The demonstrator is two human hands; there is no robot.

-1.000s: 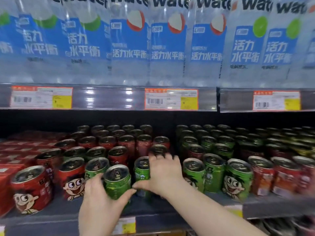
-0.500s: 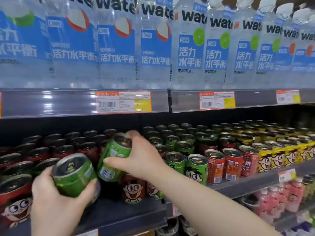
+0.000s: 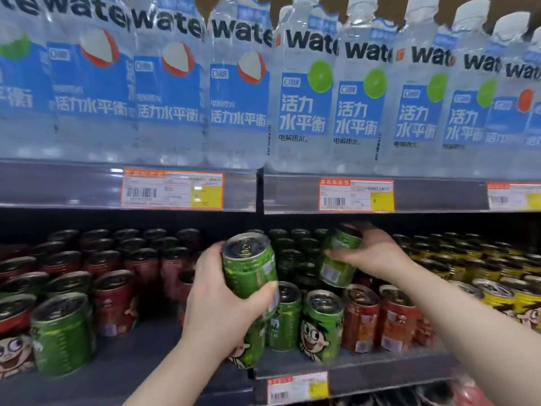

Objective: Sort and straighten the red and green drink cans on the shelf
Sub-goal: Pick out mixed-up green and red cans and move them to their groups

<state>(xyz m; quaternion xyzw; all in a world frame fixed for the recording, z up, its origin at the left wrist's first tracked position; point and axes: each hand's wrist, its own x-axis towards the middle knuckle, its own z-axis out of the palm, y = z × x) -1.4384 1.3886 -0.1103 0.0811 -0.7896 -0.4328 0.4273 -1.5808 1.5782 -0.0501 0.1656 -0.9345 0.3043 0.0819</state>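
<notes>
Moved since half a second ago: both hands have carried their green cans rightward and up, off the red side toward the green rows.
Shelf: dark steel, below both hands; red cans stand left of the left hand, red cans also at the front right, yellow ones far right.
Green rows: standing between the two hands and directly under the right hand, running back into the shelf.
Left hand: wrapped round a green can, held clear of the shelf, its top leaning slightly left.
Right hand: clamped from above on a second green can, which tilts top-right, its base pointing down-left at the green rows.
Key relation: the right hand is nearer the green rows; its can's long axis probably needs tipping upright before it goes down.
Risk: neighbouring cans stand touching and could topple.
</notes>
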